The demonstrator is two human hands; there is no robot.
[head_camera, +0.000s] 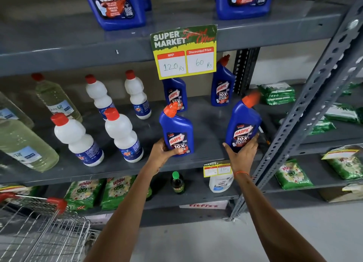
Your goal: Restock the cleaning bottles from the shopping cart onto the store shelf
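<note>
My left hand [162,153] grips the base of a blue Harpic bottle [176,130] with an orange cap, standing at the front of the grey middle shelf [208,122]. My right hand [242,153] holds a second blue Harpic bottle [243,124] by its lower part, tilted slightly right near the shelf's right end. Two more Harpic bottles, one [175,93] partly behind the price sign and one [222,84] to its right, stand at the back. The wire shopping cart [43,228] with red corners is at the bottom left.
White bottles with red caps [123,135] and clear bottles of pale liquid [25,145] fill the shelf's left. A supermarket price sign [185,52] hangs from the upper shelf. A perforated grey upright [306,112] stands right of my right hand. Green detergent packs [292,175] lie below and to the right.
</note>
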